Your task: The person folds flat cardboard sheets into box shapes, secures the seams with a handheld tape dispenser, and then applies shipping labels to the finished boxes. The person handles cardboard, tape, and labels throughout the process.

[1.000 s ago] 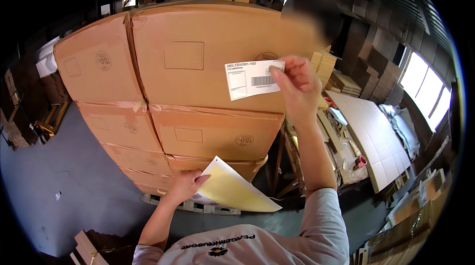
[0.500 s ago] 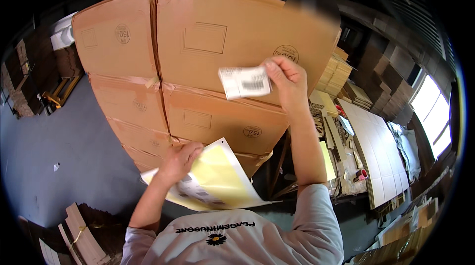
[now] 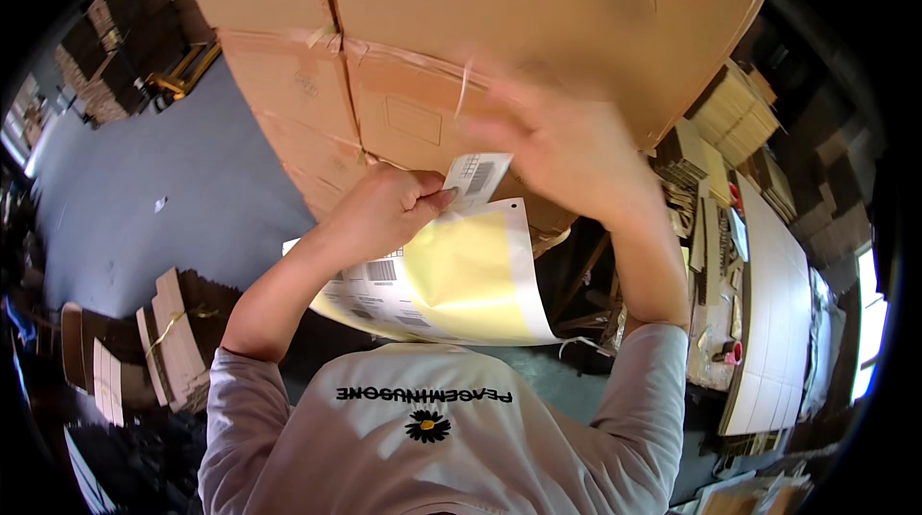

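Observation:
My left hand is closed, its thumb and fingers pinching the top edge of a yellow backing sheet with printed white labels on it. A small white barcode label sticks up from the same pinch. My right hand is above and to the right, smeared by motion, so its grip is unclear. A thin curved white strip shows at its fingertips, perhaps a label seen edge-on. Right behind both hands stands a stack of large brown cardboard cartons, with tape along their seams.
A worktable at the right bears a large white panel and a roll of red tape. Cardboard stacks stand behind it. A yellow pallet truck is at the far left. Flat cardboard pieces stand at the lower left.
My view has tipped downward. The right hand has come down near the left, and a barcode label now sits in the left hand's pinch with the sheet. The sheet is held higher.

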A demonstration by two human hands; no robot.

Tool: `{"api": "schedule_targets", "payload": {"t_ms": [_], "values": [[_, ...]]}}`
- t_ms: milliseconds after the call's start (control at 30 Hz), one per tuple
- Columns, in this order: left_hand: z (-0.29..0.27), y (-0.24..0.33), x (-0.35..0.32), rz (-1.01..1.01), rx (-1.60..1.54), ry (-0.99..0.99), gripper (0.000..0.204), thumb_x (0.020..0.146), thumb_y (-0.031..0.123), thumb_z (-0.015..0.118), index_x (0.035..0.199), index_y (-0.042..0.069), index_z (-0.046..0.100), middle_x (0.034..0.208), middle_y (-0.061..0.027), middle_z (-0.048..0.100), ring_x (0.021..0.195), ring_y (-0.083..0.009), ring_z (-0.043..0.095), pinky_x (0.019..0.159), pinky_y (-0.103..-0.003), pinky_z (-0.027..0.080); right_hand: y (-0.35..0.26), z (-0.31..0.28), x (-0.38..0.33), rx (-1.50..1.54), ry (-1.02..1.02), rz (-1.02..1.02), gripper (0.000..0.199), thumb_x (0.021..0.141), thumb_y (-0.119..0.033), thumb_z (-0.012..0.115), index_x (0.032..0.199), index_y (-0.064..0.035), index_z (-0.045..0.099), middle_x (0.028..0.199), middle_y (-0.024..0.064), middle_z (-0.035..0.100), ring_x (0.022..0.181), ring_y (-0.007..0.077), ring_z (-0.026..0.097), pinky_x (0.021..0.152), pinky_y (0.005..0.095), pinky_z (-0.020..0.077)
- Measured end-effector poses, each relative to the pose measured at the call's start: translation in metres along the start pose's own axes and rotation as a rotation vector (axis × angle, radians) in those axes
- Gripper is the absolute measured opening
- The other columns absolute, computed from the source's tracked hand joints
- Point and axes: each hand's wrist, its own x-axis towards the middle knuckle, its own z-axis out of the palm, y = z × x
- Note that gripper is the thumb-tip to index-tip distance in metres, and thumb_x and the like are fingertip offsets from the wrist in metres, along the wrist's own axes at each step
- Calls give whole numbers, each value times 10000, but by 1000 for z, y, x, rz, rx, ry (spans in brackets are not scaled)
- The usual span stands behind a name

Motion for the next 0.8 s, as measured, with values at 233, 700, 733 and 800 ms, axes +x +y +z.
{"api": "schedule_targets", "payload": {"t_ms": [233, 700, 733, 800], "values": [[17, -55, -21, 122, -583, 98, 319, 1028, 166, 584, 1297, -2, 608, 714, 46, 576, 666, -7, 500, 556, -224, 423, 55, -2, -93, 603, 712, 311, 318, 913, -72, 676, 1223, -12, 638, 876, 124, 721, 740, 186, 666, 734, 298, 541], [-5, -114, 7, 360, -777, -150, 461, 1007, 183, 630, 1418, 13, 509, 792, 35, 625, 664, 1, 512, 588, -191, 417, -39, 148, -38, 1312, 701, 317, 1015, 807, 26, 786, 1593, -100, 157, 1141, 121, 654, 1058, 209, 649, 932, 313, 517], [-8, -118, 7, 366, -768, -162, 451, 1005, 187, 633, 1405, 12, 521, 808, 30, 636, 676, -1, 522, 598, -192, 428, -43, 157, -28, 1313, 743, 309, 1007, 809, 43, 776, 1592, -92, 158, 1104, 106, 661, 1043, 203, 653, 919, 299, 517], [-16, -122, 6, 322, -726, -74, 482, 1000, 203, 642, 1413, 0, 498, 807, 17, 640, 668, -12, 529, 598, -201, 439, -50, 163, -8, 981, 814, 271, 976, 813, 37, 771, 1578, -42, 171, 992, 95, 696, 949, 186, 675, 882, 288, 518]]}}
